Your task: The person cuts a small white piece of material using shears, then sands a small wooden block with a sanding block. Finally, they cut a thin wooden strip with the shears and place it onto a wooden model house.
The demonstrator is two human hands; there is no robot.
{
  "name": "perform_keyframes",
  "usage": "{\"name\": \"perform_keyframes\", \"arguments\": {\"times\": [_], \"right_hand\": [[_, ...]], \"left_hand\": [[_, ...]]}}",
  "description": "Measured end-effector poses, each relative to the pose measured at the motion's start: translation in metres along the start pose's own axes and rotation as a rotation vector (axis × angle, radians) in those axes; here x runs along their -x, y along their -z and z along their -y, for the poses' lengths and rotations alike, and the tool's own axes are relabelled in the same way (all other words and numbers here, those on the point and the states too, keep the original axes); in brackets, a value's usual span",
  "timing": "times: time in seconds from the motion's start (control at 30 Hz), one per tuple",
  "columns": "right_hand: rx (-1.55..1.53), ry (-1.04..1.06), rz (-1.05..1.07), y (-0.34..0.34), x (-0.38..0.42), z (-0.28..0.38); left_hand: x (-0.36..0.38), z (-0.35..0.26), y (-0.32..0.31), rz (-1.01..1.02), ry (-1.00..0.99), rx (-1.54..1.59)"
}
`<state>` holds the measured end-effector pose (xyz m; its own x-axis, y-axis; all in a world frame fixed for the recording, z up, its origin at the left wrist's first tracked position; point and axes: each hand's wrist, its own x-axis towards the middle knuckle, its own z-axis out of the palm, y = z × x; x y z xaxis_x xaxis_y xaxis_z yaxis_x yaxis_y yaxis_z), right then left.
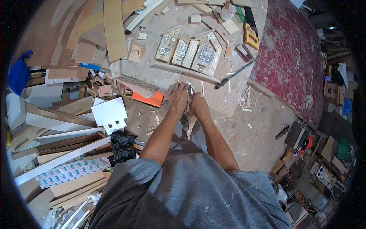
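Observation:
My left hand [178, 97] is at the near edge of the work board [145, 78], its fingers bent down against a small pale piece [189, 84]. Close beside it, my right hand [199, 106] is closed around a small tool with a red part [193, 92]; most of it is hidden in the fist, so its kind does not show. Just beyond both hands lies a long wooden strip [185, 71]. Behind that strip stands a miniature wooden house model [204, 55] with small white window frames.
A yellow-handled saw [250, 36] and a dark rod-like tool [234, 74] lie on the right of the board. An orange piece [148, 99] sits left of my hands. Wood offcuts [65, 133] pile up at left; a red worn panel [291, 53] is at right.

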<state>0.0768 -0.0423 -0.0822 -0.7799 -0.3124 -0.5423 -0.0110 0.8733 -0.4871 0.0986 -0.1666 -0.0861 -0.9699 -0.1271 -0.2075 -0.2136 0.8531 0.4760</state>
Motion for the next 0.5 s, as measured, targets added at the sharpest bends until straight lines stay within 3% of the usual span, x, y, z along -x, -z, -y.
{"name": "perform_keyframes", "arguments": {"times": [0.23,0.5], "right_hand": [[0.06,-0.001,-0.039,-0.008,0.005,-0.007],[0.012,0.012,-0.033,-0.015,0.017,-0.019]], "left_hand": [[-0.004,0.005,-0.011,-0.047,-0.029,-0.035],[-0.004,0.005,-0.011,0.041,0.015,-0.087]]}}
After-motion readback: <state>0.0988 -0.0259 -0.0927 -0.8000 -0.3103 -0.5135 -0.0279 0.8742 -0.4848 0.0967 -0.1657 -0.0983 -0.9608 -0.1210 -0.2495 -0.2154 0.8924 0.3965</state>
